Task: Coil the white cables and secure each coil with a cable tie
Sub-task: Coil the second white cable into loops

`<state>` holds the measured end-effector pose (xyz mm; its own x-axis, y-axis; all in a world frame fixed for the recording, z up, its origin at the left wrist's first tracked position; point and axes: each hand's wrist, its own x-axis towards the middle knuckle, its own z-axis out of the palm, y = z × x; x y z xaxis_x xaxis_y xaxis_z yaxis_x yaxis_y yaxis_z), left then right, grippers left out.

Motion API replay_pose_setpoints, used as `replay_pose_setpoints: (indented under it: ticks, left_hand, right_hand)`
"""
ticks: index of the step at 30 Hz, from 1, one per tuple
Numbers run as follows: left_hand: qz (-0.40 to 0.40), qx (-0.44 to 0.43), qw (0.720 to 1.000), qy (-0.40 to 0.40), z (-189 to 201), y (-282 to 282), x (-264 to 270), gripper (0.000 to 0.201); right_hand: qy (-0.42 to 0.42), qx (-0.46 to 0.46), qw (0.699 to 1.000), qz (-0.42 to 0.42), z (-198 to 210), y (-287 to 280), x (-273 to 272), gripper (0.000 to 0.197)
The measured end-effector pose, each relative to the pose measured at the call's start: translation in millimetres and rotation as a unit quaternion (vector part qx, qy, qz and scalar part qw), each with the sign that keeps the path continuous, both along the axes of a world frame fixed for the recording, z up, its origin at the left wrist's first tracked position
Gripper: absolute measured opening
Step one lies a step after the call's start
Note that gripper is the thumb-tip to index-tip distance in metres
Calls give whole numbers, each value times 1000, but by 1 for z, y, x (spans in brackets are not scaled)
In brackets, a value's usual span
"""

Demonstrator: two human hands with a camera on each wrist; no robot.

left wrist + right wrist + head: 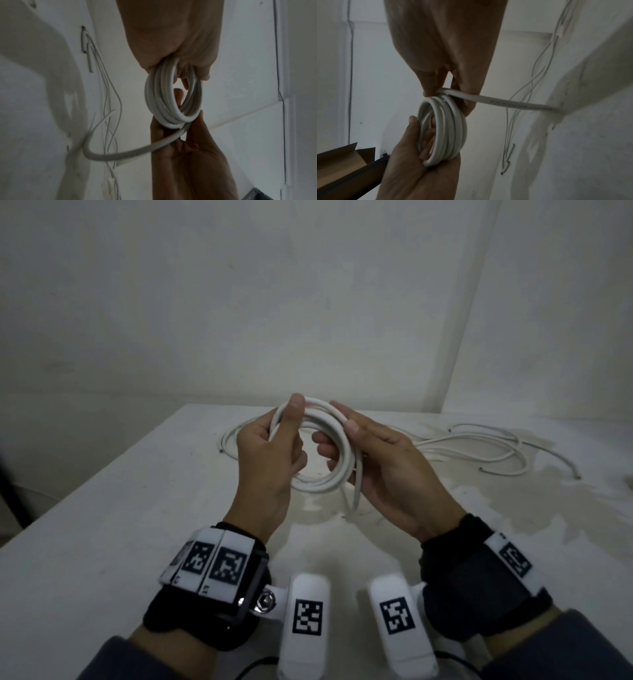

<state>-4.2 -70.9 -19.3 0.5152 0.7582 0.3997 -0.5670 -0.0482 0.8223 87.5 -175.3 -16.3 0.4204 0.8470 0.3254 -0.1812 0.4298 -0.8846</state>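
Note:
A white cable coil [327,453] of several turns is held above the white table [102,508], between both hands. My left hand [291,429] grips the coil's left side, thumb on top and fingers curled through the ring. My right hand [346,436] pinches the right side, thumb outside and fingers inside. The coil's loose tail [356,498] drops from the right hand to the table. The left wrist view shows the coil [171,101] edge-on, with the tail [128,152] running off to the left. In the right wrist view the tail [505,104] leaves the coil [445,128] under my right fingers. No cable tie is in sight.
A second white cable loop [229,436] lies on the table behind my left hand. Thinner loose white cables [479,446] sprawl at the right, over a stained patch. A wall stands close behind the table. The right wrist view shows a cardboard box [342,162] at the lower left.

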Motion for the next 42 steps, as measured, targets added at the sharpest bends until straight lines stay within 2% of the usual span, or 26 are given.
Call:
replay_pose_setpoints:
  ticks: [3, 7, 10, 14, 17, 20, 23, 26, 30, 33, 36, 37, 38, 40, 41, 42]
  left_hand:
    - [2, -40, 999, 4, -4, -4, 3, 31]
    - [20, -46, 998, 25, -7, -6, 7, 29]
    - [27, -32, 999, 31, -8, -8, 8, 30]
    - [35, -19, 999, 37, -9, -10, 8, 36]
    - [29, -19, 999, 36, -11, -10, 9, 37]
    - [8, -37, 999, 39, -13, -13, 11, 38]
    - [-14, -48, 997, 51, -16, -16, 14, 39]
    - [-24, -39, 996, 75, -19, -14, 18, 35]
    - [-30, 12, 992, 121, -21, -11, 21, 41]
    - [-34, 26, 982, 182, -20, -7, 22, 52]
    - [-2, -23, 963, 269, -20, -2, 20, 43]
    - [-19, -32, 950, 311, -20, -2, 17, 44]
    - [-59, -26, 930, 363, -20, -5, 15, 48]
    - [-174, 8, 866, 469, -20, -14, 12, 60]
    - [-221, 18, 838, 498, -19, -20, 11, 64]
    - [-247, 17, 826, 507, -19, -23, 11, 65]
  right_hand:
    - [49, 8, 997, 63, -2, 0, 2, 37]
    - [58, -10, 992, 115, -7, 2, 4, 40]
    - [89, -1, 988, 127, -8, 4, 4, 39]
    - [66, 1, 989, 131, -8, 4, 1, 34]
    - [45, -5, 993, 108, -7, 5, -1, 30]
    - [-13, -18, 999, 31, -5, 3, -8, 27]
    - [-47, -20, 998, -35, -6, 3, -12, 15]
    - [-23, -28, 998, -55, -9, 5, -8, 4]
    - [11, -31, 996, -79, -10, 5, -4, 6]
    - [64, 5, 992, -109, -6, 1, 5, 11]
    - [119, 46, 979, -161, -2, -7, 22, 11]
    - [138, 59, 973, -174, -1, -9, 27, 12]
    - [157, 70, 968, -183, -1, -12, 32, 12]
    - [197, 86, 960, -180, -2, -13, 35, 13]
    - [215, 92, 958, -167, -3, -12, 34, 12]
    - [233, 98, 956, -150, -5, -10, 32, 11]
